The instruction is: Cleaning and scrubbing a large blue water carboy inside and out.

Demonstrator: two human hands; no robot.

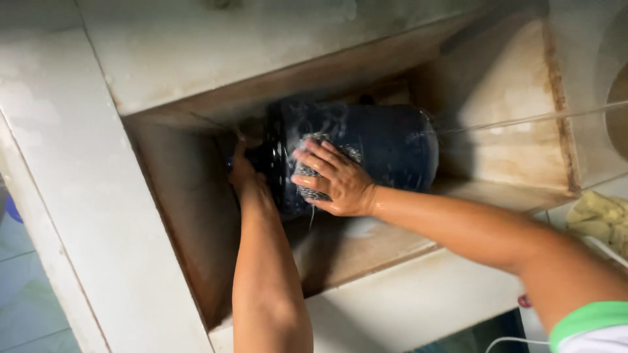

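While it lies on its side in the deep stained sink (510, 131), the dark pot (386, 147) takes up the basin's middle, its wet, soapy wall facing up and its mouth turned toward nine o'clock. Pressed against that wall is a steel wool scourer (313, 189), cupped under the right hand (333, 180), whose fingers are spread and curled over the wad, pointing to about ten o'clock. At nine o'clock of the pot, the left hand (243, 173) clamps onto the rim, fingers closed round the edge, though shadow makes the exact grip hard to read.

Outward from there, the basin's slanted walls are brown with stains. A wide pale concrete ledge (65, 196) frames the sink from seven to twelve o'clock. At three o'clock, a yellowish cloth (598, 219) sits on the counter. A thin stream of water (523, 121) seems to cross toward the pot from that side.

Risk lies in the suds: a round, slick pot resting on its wall could roll or slip from the left hand if the scrubbing pushes hard, knocking against the sink. The wire wad could also scrape the fingers.

Hidden are the pot's inside, its base, any handles, and the sink's drain. Both arms are cut off by the lower edge.
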